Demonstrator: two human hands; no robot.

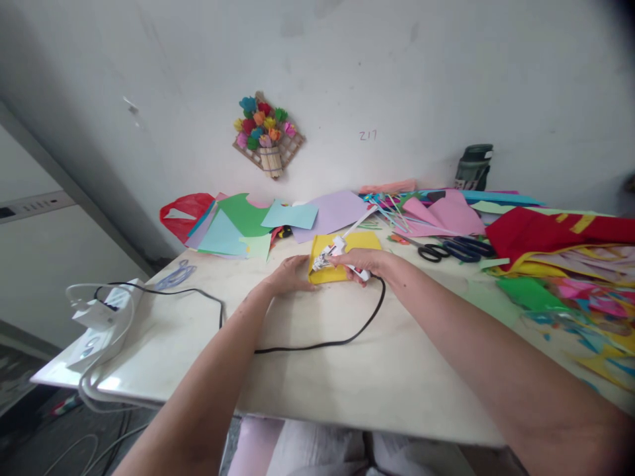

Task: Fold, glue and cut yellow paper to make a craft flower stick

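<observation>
A yellow paper piece (pixel 367 246) lies flat on the table in front of me. My right hand (pixel 364 260) is wrapped round a white glue gun (pixel 338 246) with a black cord, its nozzle pointing down at the left part of the yellow paper. A white glue stick sticks up from its back. My left hand (pixel 292 274) rests at the paper's left edge, fingers spread and lying on the table beside it.
Coloured paper sheets (pixel 340 210) lie along the wall. Scissors (pixel 431 252), a red fabric-like piece (pixel 530 235) and scraps are on the right. A power strip (pixel 104 330) stands left; the black cord (pixel 317 346) crosses the table (pixel 347 390). A dark bottle (pixel 473 167) stands at the back.
</observation>
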